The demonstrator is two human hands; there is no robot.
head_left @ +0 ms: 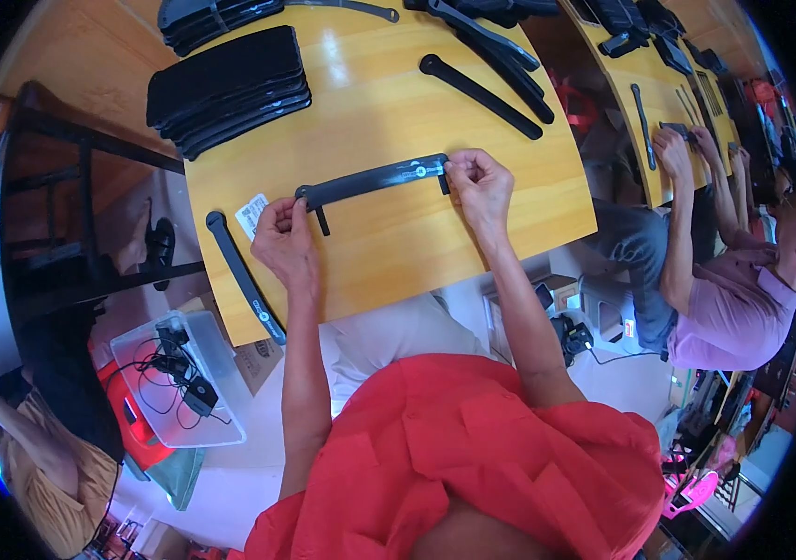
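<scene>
A black strap (370, 184) with pale print near its right end is stretched between my hands above the wooden table. My left hand (284, 245) pinches its left end, and a short narrow black piece hangs down beside those fingers. At the other end my right hand (480, 187) grips it between thumb and fingers, with another short black piece hanging there. Just behind my left hand a white printed label (251, 217) is partly covered. To the left, a similar black strap (244, 278) lies along the table's edge.
On the yellow table (370, 103) a stack of flat black pieces (226, 79) stands far left. Several black straps (487, 96) lie far right. A clear bin (179, 383) with cables sits below left. Another person (729, 308) works at a table to the right.
</scene>
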